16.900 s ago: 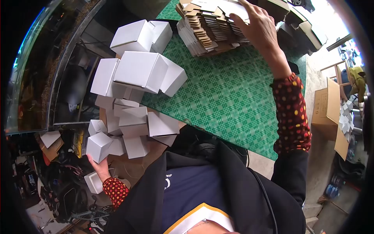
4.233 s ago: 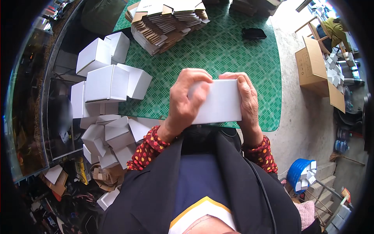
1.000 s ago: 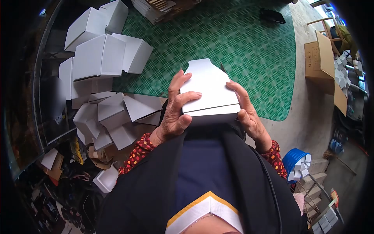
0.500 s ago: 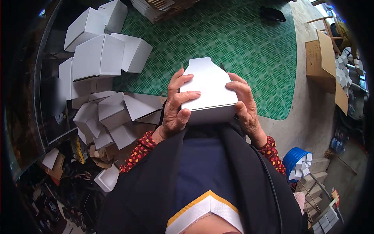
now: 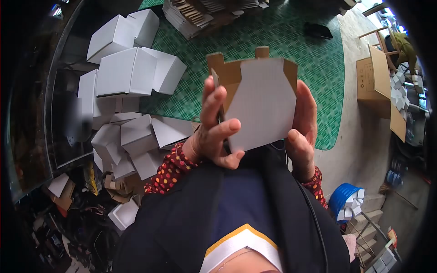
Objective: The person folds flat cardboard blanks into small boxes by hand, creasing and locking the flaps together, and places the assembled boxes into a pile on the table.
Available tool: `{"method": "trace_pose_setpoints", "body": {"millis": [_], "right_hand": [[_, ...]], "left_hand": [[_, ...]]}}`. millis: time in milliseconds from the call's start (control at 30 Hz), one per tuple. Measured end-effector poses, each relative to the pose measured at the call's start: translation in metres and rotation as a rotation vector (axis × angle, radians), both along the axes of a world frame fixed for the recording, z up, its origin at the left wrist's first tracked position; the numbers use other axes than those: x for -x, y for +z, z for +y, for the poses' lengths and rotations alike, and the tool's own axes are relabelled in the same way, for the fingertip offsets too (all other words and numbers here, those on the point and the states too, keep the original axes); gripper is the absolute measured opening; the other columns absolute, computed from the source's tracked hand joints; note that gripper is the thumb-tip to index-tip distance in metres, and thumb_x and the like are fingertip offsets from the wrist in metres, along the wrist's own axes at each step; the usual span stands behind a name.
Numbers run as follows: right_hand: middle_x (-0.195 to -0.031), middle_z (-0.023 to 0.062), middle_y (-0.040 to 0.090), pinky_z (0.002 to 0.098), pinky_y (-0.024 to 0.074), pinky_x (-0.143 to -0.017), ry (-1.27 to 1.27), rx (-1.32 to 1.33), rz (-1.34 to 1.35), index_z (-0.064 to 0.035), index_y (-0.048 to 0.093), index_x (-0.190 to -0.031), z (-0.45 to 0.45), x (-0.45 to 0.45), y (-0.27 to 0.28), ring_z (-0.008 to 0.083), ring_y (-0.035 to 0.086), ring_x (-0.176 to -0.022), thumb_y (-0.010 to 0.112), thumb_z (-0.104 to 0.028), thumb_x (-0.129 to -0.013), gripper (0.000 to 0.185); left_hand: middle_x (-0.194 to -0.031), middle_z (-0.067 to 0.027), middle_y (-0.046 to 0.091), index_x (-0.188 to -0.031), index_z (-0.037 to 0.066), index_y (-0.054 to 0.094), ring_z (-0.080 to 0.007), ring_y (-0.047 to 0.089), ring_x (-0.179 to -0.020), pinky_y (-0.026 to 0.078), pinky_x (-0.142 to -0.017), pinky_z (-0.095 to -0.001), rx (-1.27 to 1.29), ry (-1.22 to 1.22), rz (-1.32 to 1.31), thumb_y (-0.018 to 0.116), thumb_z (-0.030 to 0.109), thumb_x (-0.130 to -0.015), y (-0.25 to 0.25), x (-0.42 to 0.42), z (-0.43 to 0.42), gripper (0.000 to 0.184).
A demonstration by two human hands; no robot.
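Between my two hands is a partly folded box, white outside and brown inside, with its flaps standing up on the far side. My left hand has its fingers around the box's left side, next to a raised flap. On the right side, my right hand presses against the box with its palm and thumb. The box is held above the near part of the green checked table. Folded white boxes are piled to the left, and a stack of flat cardboard pieces lies at the far edge.
A dark pouch lies on the table's far right. On the floor at the right stands an open brown carton of small white boxes. A blue basket holds more of them. A white tray is at the lower left.
The box has tipped up and shifted right, and its brown inside and flaps now show. My right hand has moved right with its fingers behind the box edge. The view has shifted slightly.
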State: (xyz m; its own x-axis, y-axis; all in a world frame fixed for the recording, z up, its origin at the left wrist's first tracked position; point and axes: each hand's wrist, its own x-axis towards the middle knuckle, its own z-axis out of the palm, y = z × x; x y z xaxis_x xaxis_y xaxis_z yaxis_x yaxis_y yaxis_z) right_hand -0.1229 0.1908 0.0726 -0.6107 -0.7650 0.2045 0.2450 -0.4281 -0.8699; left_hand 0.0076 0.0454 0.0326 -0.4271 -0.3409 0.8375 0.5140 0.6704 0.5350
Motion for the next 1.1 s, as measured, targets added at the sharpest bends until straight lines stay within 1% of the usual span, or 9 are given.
{"method": "trace_pose_setpoints", "body": {"millis": [233,400,467,500,567,667,767,900,1100], "right_hand": [[-0.151,0.0175,0.049,0.0500,0.0312,-0.120,-0.080,-0.183,-0.112,-0.0030,0.048,-0.142,0.005,-0.001,-0.019,0.0337,0.043,-0.142,0.060,-0.004,-0.080,0.063],[-0.136,0.0162,0.058,0.0507,0.0340,-0.118,-0.094,-0.010,0.144,-0.0038,0.057,-0.129,0.009,0.033,-0.024,0.0346,0.048,-0.135,0.053,-0.002,-0.075,0.054],[-0.130,0.0173,0.059,0.0514,0.0322,-0.119,-0.143,0.088,0.299,-0.0050,0.060,-0.123,0.009,0.060,-0.001,0.0372,0.048,-0.134,0.049,-0.007,-0.076,0.048],[-0.135,0.0192,0.056,0.0522,0.0294,-0.120,-0.166,0.139,0.426,-0.0024,0.056,-0.130,0.018,0.080,0.019,0.0397,0.046,-0.135,0.050,-0.012,-0.079,0.052],[-0.134,0.0192,0.056,0.0516,0.0304,-0.119,-0.203,0.243,0.663,-0.0022,0.056,-0.129,0.034,0.109,0.072,0.0392,0.047,-0.134,0.050,-0.011,-0.080,0.051],[-0.132,0.0194,0.057,0.0508,0.0319,-0.117,-0.113,0.412,1.033,-0.0019,0.057,-0.128,0.047,0.116,0.157,0.0385,0.048,-0.131,0.050,-0.011,-0.081,0.049],[-0.130,0.0195,0.057,0.0499,0.0333,-0.115,0.007,0.463,1.255,-0.0016,0.057,-0.126,0.038,0.092,0.206,0.0378,0.049,-0.129,0.050,-0.011,-0.081,0.046],[-0.128,0.0196,0.057,0.0488,0.0353,-0.112,0.056,0.436,1.352,-0.0012,0.057,-0.124,0.029,0.075,0.223,0.0369,0.050,-0.125,0.050,-0.011,-0.083,0.044],[-0.125,0.0199,0.058,0.0471,0.0383,-0.109,0.034,0.422,1.390,-0.0006,0.058,-0.121,0.034,0.069,0.225,0.0355,0.052,-0.120,0.050,-0.011,-0.084,0.039]], "left_hand": [[-0.171,-0.0156,0.013,-0.154,0.031,0.044,-0.0404,0.013,-0.157,0.017,-0.126,-0.0605,0.372,0.086,-0.214,0.063,0.024,-0.082,-0.044,-0.015,-0.008,0.075],[-0.167,-0.0166,0.023,-0.153,0.032,0.045,-0.0427,0.029,-0.151,0.031,-0.121,-0.0568,0.371,0.069,-0.187,0.063,0.018,-0.081,-0.053,-0.020,-0.008,0.076],[-0.163,-0.0191,0.028,-0.155,0.028,0.041,-0.0424,0.035,-0.146,0.036,-0.118,-0.0561,0.277,0.076,-0.169,0.061,0.017,-0.082,-0.050,-0.024,-0.004,0.077],[-0.161,-0.0203,0.030,-0.156,0.026,0.039,-0.0423,0.038,-0.144,0.038,-0.116,-0.0557,0.230,0.076,-0.162,0.061,0.016,-0.082,-0.049,-0.027,-0.001,0.078],[-0.159,-0.0216,0.033,-0.156,0.024,0.037,-0.0422,0.042,-0.141,0.040,-0.115,-0.0554,0.188,0.068,-0.161,0.060,0.015,-0.082,-0.045,-0.028,0.000,0.078],[-0.153,-0.0222,0.037,-0.150,0.014,0.043,-0.0405,0.045,-0.135,0.044,-0.111,-0.0532,0.145,0.210,-0.230,0.061,0.017,-0.084,-0.034,-0.025,0.001,0.069],[-0.151,-0.0220,0.039,-0.146,0.009,0.047,-0.0397,0.046,-0.134,0.045,-0.109,-0.0520,0.155,0.231,-0.294,0.062,0.019,-0.085,-0.027,-0.025,-0.002,0.064],[-0.150,-0.0210,0.039,-0.139,0.004,0.052,-0.0390,0.044,-0.135,0.045,-0.108,-0.0503,0.180,0.198,-0.356,0.063,0.022,-0.087,-0.020,-0.007,-0.001,0.056],[-0.151,-0.0174,0.040,-0.138,0.008,0.055,-0.0381,0.040,-0.137,0.035,-0.115,-0.0502,0.057,0.082,-0.441,0.066,0.026,-0.085,-0.012,0.022,0.003,0.057]]}}
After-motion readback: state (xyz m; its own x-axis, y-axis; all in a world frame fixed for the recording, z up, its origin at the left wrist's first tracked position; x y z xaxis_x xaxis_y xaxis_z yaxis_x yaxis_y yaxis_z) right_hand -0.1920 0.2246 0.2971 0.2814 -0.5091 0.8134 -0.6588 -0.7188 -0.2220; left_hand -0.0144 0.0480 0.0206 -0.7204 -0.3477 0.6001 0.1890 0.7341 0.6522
